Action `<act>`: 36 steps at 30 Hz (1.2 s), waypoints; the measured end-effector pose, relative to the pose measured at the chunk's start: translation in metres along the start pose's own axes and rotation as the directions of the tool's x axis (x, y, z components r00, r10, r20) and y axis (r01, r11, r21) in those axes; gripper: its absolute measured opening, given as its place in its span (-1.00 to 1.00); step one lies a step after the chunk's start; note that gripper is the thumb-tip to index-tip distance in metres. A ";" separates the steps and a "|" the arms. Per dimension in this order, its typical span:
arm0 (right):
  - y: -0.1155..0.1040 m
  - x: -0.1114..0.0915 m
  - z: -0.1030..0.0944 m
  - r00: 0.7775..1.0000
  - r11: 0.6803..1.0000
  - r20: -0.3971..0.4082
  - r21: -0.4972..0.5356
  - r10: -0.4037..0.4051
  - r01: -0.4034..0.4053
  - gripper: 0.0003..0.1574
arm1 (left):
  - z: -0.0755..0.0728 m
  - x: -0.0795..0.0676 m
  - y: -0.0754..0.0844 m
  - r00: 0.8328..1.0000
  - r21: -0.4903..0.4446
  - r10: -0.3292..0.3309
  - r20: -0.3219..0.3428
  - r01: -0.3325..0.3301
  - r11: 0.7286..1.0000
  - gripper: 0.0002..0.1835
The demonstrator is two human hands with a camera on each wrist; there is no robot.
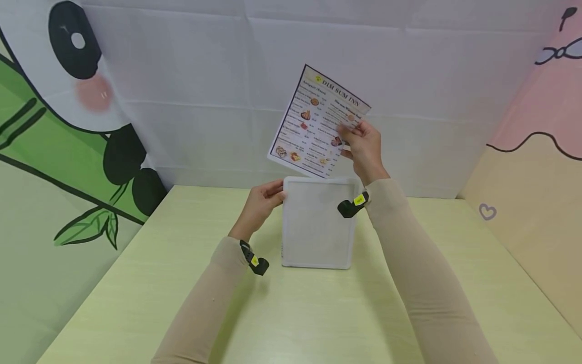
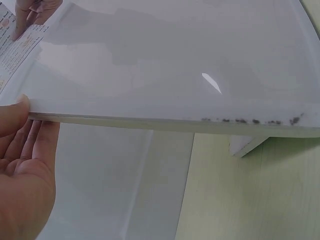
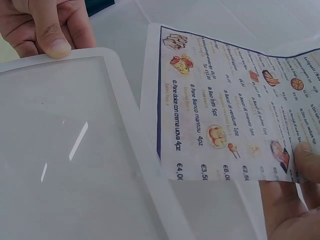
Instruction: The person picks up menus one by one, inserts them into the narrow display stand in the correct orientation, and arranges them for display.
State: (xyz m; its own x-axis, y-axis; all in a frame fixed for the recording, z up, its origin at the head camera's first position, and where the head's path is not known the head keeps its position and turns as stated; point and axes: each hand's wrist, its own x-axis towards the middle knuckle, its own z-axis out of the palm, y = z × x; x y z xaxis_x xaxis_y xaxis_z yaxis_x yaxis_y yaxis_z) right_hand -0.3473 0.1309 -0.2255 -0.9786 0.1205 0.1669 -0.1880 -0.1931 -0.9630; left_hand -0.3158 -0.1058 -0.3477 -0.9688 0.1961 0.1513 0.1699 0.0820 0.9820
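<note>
A white-framed display stand point(image 1: 318, 225) with a clear front stands upright on the table, a small foot point(image 2: 245, 145) showing behind it in the left wrist view. My left hand point(image 1: 260, 206) pinches its upper left edge, thumb on the front and fingers behind. Above the stand, my right hand point(image 1: 364, 149) holds a printed menu sheet point(image 1: 313, 121) headed "DIM SUM INN" between thumb and fingers at its right side. The sheet tilts, its lower edge close to the stand's top; in the right wrist view the menu point(image 3: 215, 110) lies beyond the frame's edge point(image 3: 135, 130).
The stand rests on a pale yellow-green table point(image 1: 182, 293). Behind it hangs a white creased backdrop point(image 1: 204, 141). Painted side panels, a green one point(image 1: 68, 202) at left and a pink and cream one point(image 1: 532, 177) at right, border the table.
</note>
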 end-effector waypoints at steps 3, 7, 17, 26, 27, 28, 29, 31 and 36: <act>0.001 -0.001 -0.001 1.000 1.000 -0.004 -0.009 0.007 -0.007 -0.65 | 0.000 0.001 -0.001 1.000 -0.009 0.000 -0.001 0.000 1.000 -0.51; 0.001 0.000 -0.003 1.000 1.000 -0.011 -0.004 0.013 -0.013 -0.64 | 0.000 0.002 0.000 1.000 -0.015 -0.004 -0.002 0.004 1.000 -0.51; 0.002 0.003 -0.003 0.998 0.999 -0.029 -0.013 0.049 -0.050 -0.62 | -0.006 0.006 0.006 1.000 -0.007 -0.024 0.000 0.024 1.000 -0.51; 0.002 0.002 -0.002 0.998 0.997 -0.035 -0.045 0.061 -0.062 -0.62 | -0.011 0.006 0.012 0.999 -0.011 -0.039 0.004 0.039 0.999 -0.51; 0.001 0.002 -0.002 0.997 0.997 -0.035 -0.042 0.062 -0.064 -0.62 | -0.012 0.006 0.013 0.999 -0.011 -0.040 0.006 0.040 0.999 -0.51; 0.001 0.002 -0.002 0.997 0.997 -0.036 -0.041 0.064 -0.066 -0.62 | -0.012 0.006 0.013 0.999 -0.011 -0.042 0.007 0.042 0.999 -0.51; 0.001 0.002 -0.002 0.997 0.997 -0.038 -0.036 0.068 -0.069 -0.62 | -0.013 0.006 0.014 0.999 -0.011 -0.044 0.007 0.044 0.999 -0.51; 0.001 0.003 -0.002 0.996 0.997 -0.043 -0.032 0.074 -0.075 -0.62 | -0.014 0.006 0.015 0.999 -0.009 -0.047 0.007 0.047 0.999 -0.51; 0.000 0.003 -0.001 0.995 0.996 -0.053 -0.031 0.081 -0.082 -0.61 | -0.017 0.004 0.020 0.998 0.006 -0.060 0.005 0.060 0.998 -0.50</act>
State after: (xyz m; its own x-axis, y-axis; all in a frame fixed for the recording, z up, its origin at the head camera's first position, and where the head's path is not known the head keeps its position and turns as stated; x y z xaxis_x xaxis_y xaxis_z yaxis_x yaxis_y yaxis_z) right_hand -0.3504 0.1318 -0.2254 -0.9848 0.1559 0.0771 -0.1039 -0.1719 -0.9796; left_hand -0.3197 -0.1198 -0.3251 -0.9763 0.1961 0.0917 0.1129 0.0998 0.9886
